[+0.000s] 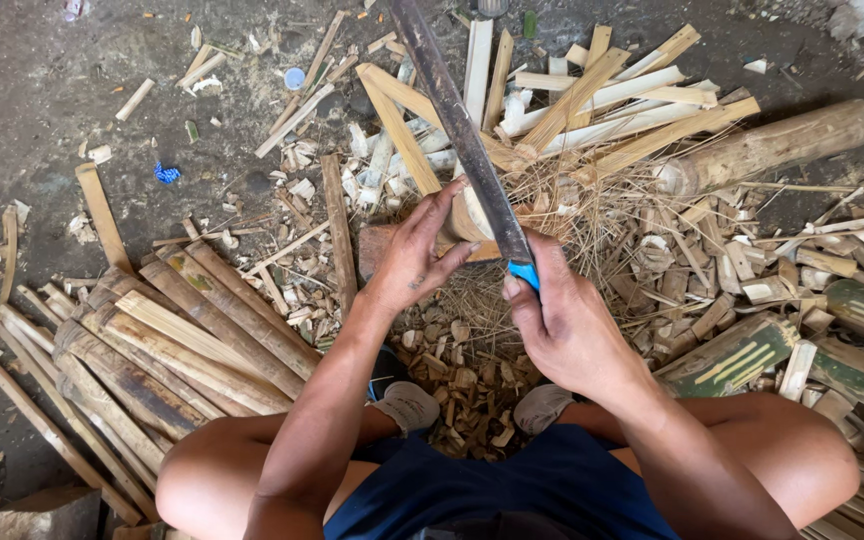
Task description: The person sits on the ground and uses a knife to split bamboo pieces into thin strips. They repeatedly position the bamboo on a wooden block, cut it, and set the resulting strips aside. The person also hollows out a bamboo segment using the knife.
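A person squatting on a dirt floor (42,90) splits bamboo, seen from above. The right hand (567,325) is clenched around the blue handle (524,272) of a long dark machete (457,125), whose blade runs up and away from the knuckles, its edge laid across a short bamboo piece (472,215). The left hand (414,255) grasps that piece from its near side, fingers curled around it and the thumb spread toward the blade, apparently to keep it upright and steady on a reddish brick (377,245) that serves as a chopping block just below the palm.

Out beyond the left wrist lies a neat stack of split bamboo slats (167,350), laid parallel as if sorted. Above the blade, past both hands, paler strips (602,100) fan out in a loose heap, and a whole bamboo pole (782,140) lies farther to the right. Green-skinned bamboo sections (742,355) rest just outside the right forearm. Chips and fibrous shavings (462,375) carpet the ground between the person's feet, under both wrists. The floor is bare, dark, packed earth, scattered with offcuts.
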